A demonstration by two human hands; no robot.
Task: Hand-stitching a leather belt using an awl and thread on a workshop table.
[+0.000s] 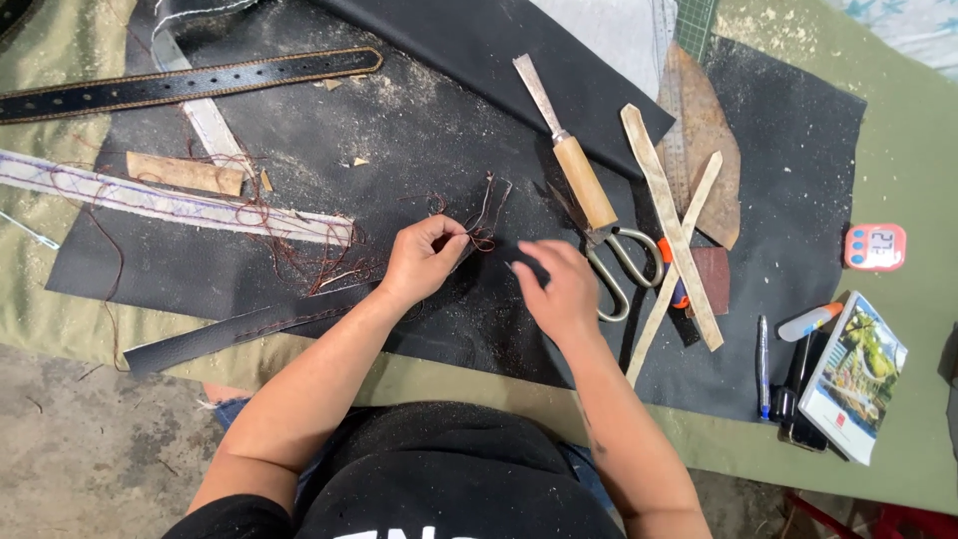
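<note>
Left hand (427, 255) pinching dark red thread (482, 222) at end of black leather strip (299, 321), mid-mat. Right hand (559, 289) just beside, fingers curled, grasp indeterminate. Scissors (614, 262) touching right hand's far side; wooden-handled chisel (567, 143) above scissors.

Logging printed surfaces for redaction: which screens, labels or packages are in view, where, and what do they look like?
Digital timer: right edge of the black mat, small rounded pink-red case, pale screen with dark digits.
Booklet: lower right on the green cloth beside the pens, rectangular, white border, glossy green-and-blue picture cover.
Nothing else printed is legible.
</note>
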